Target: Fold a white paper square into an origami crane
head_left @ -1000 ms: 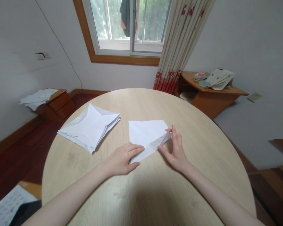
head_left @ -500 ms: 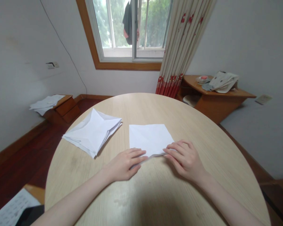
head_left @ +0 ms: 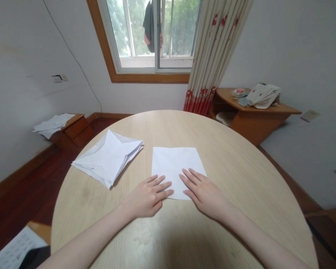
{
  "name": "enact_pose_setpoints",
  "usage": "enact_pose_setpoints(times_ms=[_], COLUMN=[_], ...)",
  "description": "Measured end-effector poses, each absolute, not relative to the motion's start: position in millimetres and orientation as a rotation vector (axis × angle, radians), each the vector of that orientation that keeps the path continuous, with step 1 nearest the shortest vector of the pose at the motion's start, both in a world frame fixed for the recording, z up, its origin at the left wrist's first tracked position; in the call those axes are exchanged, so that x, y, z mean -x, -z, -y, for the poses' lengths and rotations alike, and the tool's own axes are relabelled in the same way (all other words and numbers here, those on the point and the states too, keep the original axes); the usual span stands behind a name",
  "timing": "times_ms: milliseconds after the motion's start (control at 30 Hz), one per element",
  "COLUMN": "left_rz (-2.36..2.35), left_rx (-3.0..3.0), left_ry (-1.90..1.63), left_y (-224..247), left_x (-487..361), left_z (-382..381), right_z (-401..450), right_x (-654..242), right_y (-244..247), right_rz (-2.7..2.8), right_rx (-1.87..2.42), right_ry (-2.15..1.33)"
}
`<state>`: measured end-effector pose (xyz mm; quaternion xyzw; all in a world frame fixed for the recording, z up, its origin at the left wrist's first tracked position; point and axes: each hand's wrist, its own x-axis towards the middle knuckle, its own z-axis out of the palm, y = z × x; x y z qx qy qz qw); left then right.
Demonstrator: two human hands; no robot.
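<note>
A white sheet of paper (head_left: pixel 175 160), roughly square with faint creases, lies flat on the round wooden table (head_left: pixel 168 228) in front of me. My left hand (head_left: pixel 151 194) rests on its near left corner, fingers stretched out and somewhat apart. On the near right part of the sheet lies my right hand (head_left: pixel 203 192), palm down with its fingers spread. Both hands cover parts of the paper's near corners. To the left sits a stack of folded white papers (head_left: pixel 109 157), its top piece showing star-like creases; neither hand touches it.
Beyond the table stand a window (head_left: pixel 154 37) and a patterned curtain (head_left: pixel 212 56). A wooden corner desk (head_left: pixel 264 121) on the right carries a cloth bag (head_left: pixel 263 95). Papers (head_left: pixel 54 123) top a low cabinet at left. A printed sheet (head_left: pixel 21 244) lies at the lower left.
The paper's near edge, raised between my fingers before, now lies flat. My right hand has shifted left onto the sheet and its fingers have spread. My left hand has flattened slightly.
</note>
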<state>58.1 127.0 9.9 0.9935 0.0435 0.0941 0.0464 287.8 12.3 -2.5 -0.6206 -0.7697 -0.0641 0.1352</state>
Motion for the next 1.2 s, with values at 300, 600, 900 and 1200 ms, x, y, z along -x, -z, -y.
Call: enact_pose_setpoints(times_ms=[300,600,900,1200], left_rz=[-0.037,-0.052,-0.087,-0.091], left_rx=[-2.997,-3.06,-3.123,-3.107], left_ry=[-0.355,-0.452,-0.395,-0.553], left_y=[-7.6,-6.6,-9.0,-9.9], left_x=[-58.7,-59.0,-58.6,-57.0], left_z=[-127.3,-127.1,-128.9,-129.1], right_z=[-12.4,-18.1,-17.9,-12.9], right_x=[-293.8,-287.2,-288.8,-286.1], right_y=[9.2,-0.1,-7.6,-15.2], right_rz=[2.326,2.311,2.281,2.252], right_rx=[1.802,1.754,1.639,1.572], right_ry=[-0.004,-0.083,-0.041,-0.052])
